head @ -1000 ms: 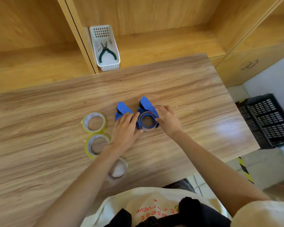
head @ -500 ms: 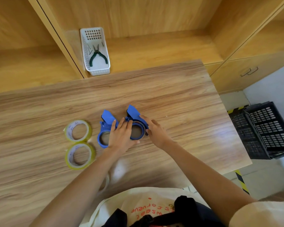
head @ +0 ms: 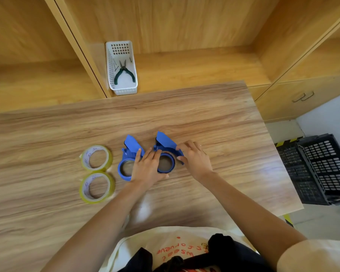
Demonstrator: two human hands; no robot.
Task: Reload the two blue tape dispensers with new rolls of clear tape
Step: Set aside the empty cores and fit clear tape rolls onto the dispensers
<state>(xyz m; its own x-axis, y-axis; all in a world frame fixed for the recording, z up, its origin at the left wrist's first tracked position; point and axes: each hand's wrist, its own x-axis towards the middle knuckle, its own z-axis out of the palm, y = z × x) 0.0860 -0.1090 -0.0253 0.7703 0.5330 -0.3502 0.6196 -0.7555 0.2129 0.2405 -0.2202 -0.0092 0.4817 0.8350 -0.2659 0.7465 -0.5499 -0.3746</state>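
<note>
Both hands work the right blue dispenser [head: 166, 154] at tabletop [head: 214, 118] centre: left hand [head: 146, 166] flat, right hand [head: 194, 157] pinching its edge. Probably emptying it; fresh tape rolls [head: 96, 158] wait at nine o'clock.

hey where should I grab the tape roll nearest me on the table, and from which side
Take the near tape roll from above: it lies flat, hole up. Put fingers in the open core and the thumb on the outer wall at its near-left side, away from the other roll.
</note>
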